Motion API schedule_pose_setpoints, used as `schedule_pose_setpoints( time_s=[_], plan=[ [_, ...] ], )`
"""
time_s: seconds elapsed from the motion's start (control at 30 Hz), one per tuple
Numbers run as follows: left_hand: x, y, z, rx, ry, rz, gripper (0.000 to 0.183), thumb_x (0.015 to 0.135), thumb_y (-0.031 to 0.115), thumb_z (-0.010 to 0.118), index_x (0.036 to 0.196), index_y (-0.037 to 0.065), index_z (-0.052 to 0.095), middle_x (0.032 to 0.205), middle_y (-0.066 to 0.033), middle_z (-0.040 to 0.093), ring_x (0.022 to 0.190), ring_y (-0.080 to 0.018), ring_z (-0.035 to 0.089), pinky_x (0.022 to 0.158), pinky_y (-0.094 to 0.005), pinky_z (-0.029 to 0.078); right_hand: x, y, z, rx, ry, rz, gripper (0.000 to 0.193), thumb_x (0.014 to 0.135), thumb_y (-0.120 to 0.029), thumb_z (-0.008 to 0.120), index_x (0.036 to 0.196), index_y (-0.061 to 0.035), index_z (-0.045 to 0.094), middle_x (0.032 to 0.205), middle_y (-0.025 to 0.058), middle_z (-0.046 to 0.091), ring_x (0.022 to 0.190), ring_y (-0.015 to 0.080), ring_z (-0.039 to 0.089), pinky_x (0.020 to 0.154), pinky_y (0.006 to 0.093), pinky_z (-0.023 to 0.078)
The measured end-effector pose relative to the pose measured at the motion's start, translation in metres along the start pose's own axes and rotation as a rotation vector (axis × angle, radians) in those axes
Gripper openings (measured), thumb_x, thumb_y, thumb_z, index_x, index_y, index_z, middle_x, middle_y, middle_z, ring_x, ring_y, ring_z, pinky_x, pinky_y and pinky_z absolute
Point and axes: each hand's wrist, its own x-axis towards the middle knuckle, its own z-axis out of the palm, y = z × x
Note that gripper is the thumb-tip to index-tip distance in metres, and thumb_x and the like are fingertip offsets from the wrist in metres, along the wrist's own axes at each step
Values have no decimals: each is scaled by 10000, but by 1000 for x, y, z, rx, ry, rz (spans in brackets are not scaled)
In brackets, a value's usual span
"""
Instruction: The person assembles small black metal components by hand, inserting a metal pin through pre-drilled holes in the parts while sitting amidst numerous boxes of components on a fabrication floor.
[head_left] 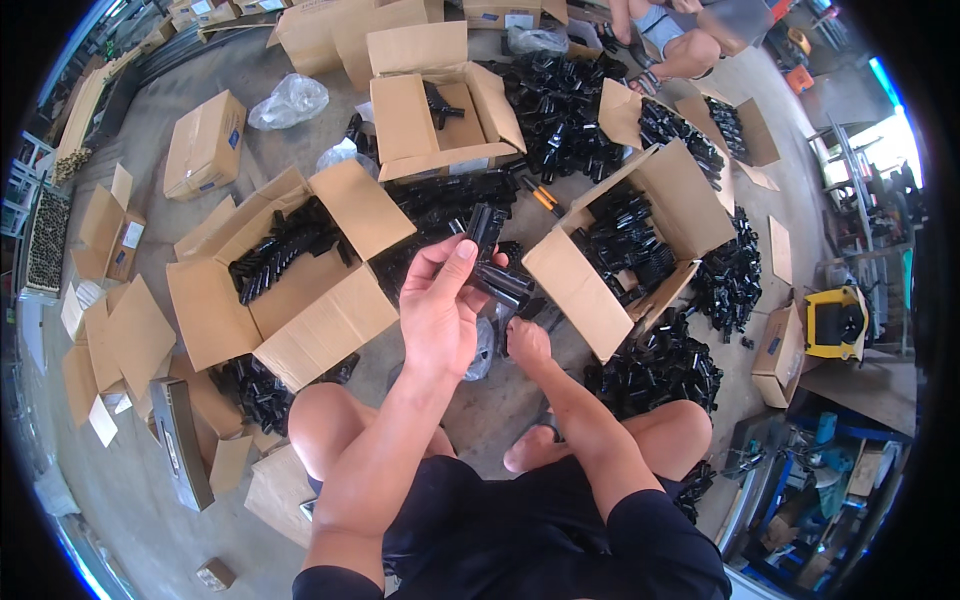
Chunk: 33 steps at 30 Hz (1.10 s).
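Note:
Raised in front of me, my left hand [440,300] grips a glossy black branched pipe fitting [503,284], thumb pressed along its upper arm. Lower and to the right, my right hand [528,342] is closed, its fingers curled beside another dark part; what it holds is mostly hidden. An open cardboard box [215,318] on the left contains rows of similar black fittings [285,250]. To the right, another open box [578,290] is partly filled with them [622,240]. Beyond my hands, more black fittings [455,200] lie on the floor between the boxes.
A third open box [400,125] stands farther off, beside a large heap of fittings [555,110]. Another heap [655,375] lies by my right knee. Orange-handled tools [543,196] rest on the floor. Another person [680,45] sits at the far right. A yellow-framed object [835,322] stands right.

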Motion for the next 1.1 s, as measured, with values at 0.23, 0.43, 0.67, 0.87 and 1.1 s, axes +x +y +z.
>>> schedule_pose_setpoints(
  time_s=[0.23, 0.43, 0.67, 0.87, 1.1],
  plan=[
    [-10, -11, 13, 20, -76, -9, 75, 974, 105, 655, 1023, 49, 645, 982, -135, 723, 887, -243, 727, 725, -335, 606, -11, -61, -182, 512, 203, -207, 119, 884, -115, 687, 921, -2, 695, 826, 161, 708, 770, 262, 697, 724, 381, 565],
    [-25, -19, 21, 60, -133, 4, 79, 971, 101, 657, 1031, 52, 639, 989, -139, 721, 881, -241, 726, 705, -336, 604, -58, -103, -293, 1272, 195, -227, 108, 953, -79, 679, 999, 17, 700, 806, 16, 683, 691, 65, 593, 613, 229, 492],
    [-27, -33, 14, 169, -146, 120, 133, 944, 66, 687, 1061, 36, 631, 994, -127, 721, 866, -232, 727, 734, -357, 617, -67, -108, -289, 1399, 109, -279, 136, 930, -58, 709, 1040, 22, 714, 812, 1, 674, 646, 51, 551, 569, 196, 435],
    [-22, -41, 14, 329, -171, 260, 160, 944, 45, 685, 1087, 13, 620, 996, -119, 721, 860, -201, 724, 744, -328, 616, -66, -113, -283, 1430, 69, -235, 169, 933, -24, 689, 1095, 24, 699, 922, 32, 705, 764, 57, 607, 667, 207, 483],
    [-26, -52, 22, 542, -171, 452, 201, 923, 1, 707, 1111, -3, 635, 1011, -93, 715, 893, -117, 676, 776, -234, 538, -62, -112, -283, 1379, 116, -161, 151, 920, -23, 698, 1059, 36, 704, 949, 51, 713, 820, 89, 634, 736, 231, 512]
  ],
)
